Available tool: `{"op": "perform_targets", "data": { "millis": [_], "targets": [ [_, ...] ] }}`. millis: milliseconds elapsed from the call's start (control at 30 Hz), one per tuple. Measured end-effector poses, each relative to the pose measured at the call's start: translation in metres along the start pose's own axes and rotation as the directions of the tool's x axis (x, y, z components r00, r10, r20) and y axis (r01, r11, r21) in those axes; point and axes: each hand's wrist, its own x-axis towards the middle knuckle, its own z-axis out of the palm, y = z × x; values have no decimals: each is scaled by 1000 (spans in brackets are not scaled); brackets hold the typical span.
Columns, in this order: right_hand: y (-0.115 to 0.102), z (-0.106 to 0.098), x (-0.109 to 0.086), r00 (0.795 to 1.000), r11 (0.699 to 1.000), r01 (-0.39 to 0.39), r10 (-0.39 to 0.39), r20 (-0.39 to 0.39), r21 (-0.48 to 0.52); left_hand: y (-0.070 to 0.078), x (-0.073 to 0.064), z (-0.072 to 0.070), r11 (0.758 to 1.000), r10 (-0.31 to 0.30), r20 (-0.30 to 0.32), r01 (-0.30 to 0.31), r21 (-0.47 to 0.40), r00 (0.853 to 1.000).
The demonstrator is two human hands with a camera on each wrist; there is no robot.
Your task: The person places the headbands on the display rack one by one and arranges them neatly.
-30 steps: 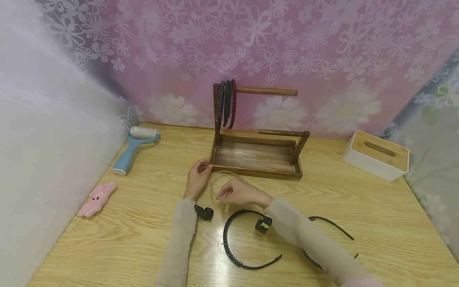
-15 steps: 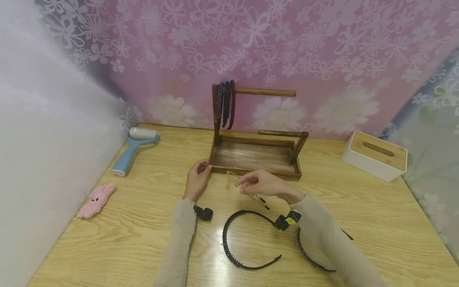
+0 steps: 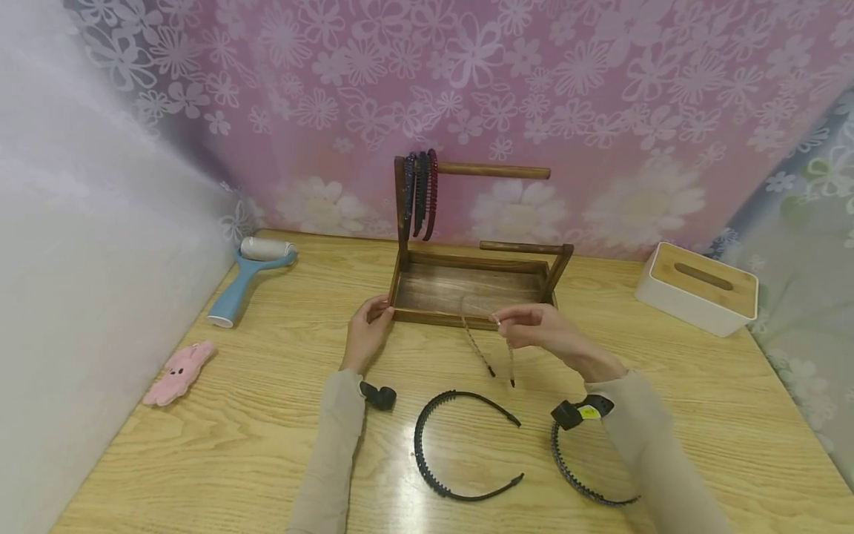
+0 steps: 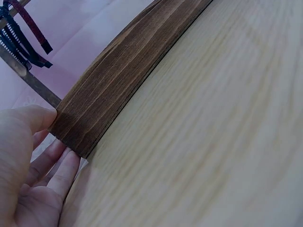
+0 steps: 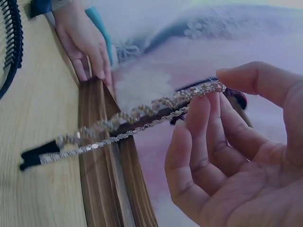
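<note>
My right hand (image 3: 550,330) pinches a beaded gold-and-clear headband (image 5: 142,113) between thumb and fingertips. The band's black-tipped ends (image 5: 40,153) point away from the palm. In the head view it overlaps the front edge of a brown wooden rack (image 3: 434,317) with a tray base and two side rods. At the front left corner of that rack, my left hand (image 3: 368,330) holds on, its thumb (image 4: 40,116) against the wood and its fingers around the corner below. Several dark and red headbands (image 3: 422,196) hang at the left end of the upper rod.
Nearer me on the table lie a black toothed headband (image 3: 422,445) and another dark headband (image 3: 577,475), partly under the right forearm. A lint roller (image 3: 250,274) and a pink plush toy (image 3: 180,373) are at left. A tissue box (image 3: 697,289) stands at right.
My right hand has moved rightward and up with the beaded headband, which was lower beside the left hand and now hangs with its ends down. The left hand stays at the rack corner.
</note>
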Motion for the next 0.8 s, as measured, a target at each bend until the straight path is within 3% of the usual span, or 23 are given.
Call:
{"op": "perform_targets", "data": {
  "millis": [233,467,700,800],
  "targets": [
    [8,-23,-24,993,998,-39,44,-111,49,1,-1,0,1000,0,-3,0,-8,1000],
    [14,-50,-49,983,998,-12,23,-182,57,0,0,1,1000,-2,-3,1,-25,1000],
    [13,-79,-65,966,979,92,-42,-257,184,35,-16,-4,999,-22,26,22,-27,999],
    [7,-89,-69,959,961,137,-69,-275,239,36,-17,-4,999,-15,25,16,-32,1000]
  ]
}}
